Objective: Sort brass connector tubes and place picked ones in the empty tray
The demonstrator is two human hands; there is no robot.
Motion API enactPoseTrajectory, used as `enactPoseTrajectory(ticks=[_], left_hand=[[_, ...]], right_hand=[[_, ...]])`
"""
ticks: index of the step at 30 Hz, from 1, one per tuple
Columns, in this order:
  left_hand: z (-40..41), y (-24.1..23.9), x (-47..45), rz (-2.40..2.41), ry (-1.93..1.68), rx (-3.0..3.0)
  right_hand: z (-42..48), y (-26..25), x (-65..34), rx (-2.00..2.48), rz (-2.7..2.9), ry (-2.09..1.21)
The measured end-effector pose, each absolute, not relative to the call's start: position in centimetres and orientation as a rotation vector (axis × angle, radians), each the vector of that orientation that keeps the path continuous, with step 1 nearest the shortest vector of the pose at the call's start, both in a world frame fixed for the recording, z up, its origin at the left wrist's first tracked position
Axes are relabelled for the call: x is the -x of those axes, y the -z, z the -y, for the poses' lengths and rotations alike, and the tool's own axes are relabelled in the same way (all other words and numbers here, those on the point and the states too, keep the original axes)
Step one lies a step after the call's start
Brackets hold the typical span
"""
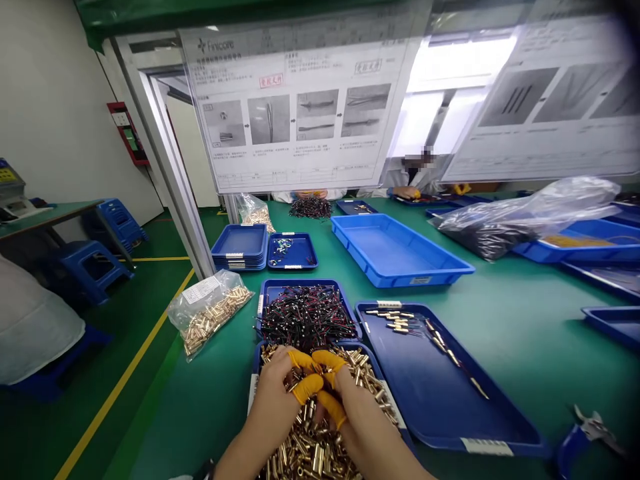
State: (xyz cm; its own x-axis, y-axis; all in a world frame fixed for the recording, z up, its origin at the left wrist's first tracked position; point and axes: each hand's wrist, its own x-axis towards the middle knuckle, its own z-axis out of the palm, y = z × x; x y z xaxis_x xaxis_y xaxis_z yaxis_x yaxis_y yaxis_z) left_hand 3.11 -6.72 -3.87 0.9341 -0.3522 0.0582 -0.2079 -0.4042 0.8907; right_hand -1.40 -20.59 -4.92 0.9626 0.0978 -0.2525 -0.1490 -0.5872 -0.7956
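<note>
My left hand [283,387] and my right hand [343,390] meet fingertip to fingertip, with yellow finger cots on several fingers. Both are closed in a pinch; whatever lies between the fingertips is hidden. Right below them a blue tray is heaped with small brass tubes [317,457]. Just beyond it, a second blue tray [267,285] holds a tangled pile of short black and red wires [310,313]. To the right, a larger blue tray [425,400] carries several brass pieces with wires attached [400,325], some lined up along its far right side.
A clear bag of brass tubes [213,313] lies at left. Behind stand stacked blue trays [240,243], a small tray [293,253] and a bright blue bin [400,270]. Blue-handled pliers [583,433] lie at right. Instruction sheets [295,160] hang ahead; a co-worker's hand [411,193] shows beyond.
</note>
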Motion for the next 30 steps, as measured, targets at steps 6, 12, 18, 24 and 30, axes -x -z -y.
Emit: enactPoseTrajectory(ticks=[6, 12, 18, 24, 30], left_hand=[[6.3, 4.2, -3.3, 0.252, 0.145, -1.831], [6.2, 4.2, -3.6, 0.054, 0.115, -1.721], [6.3, 4.7, -4.0, -0.028, 0.138, -1.684], [6.5, 4.5, -3.2, 0.164, 0.016, -1.765], [7.2, 3.5, -1.8, 0.761, 0.251, -1.882]], right_hand=[[21.2, 3.6, 0.5, 2.177, -0.01, -0.119], [22.4, 2.9, -0.3, 2.274, -0.149, 0.033], [23.1, 3.0, -0.9, 2.089, -0.161, 0.099], [22.9, 2.7, -0.3, 1.621, -0.088, 0.116], [21.4, 3.0, 0.4, 1.345, -0.091, 0.185]])
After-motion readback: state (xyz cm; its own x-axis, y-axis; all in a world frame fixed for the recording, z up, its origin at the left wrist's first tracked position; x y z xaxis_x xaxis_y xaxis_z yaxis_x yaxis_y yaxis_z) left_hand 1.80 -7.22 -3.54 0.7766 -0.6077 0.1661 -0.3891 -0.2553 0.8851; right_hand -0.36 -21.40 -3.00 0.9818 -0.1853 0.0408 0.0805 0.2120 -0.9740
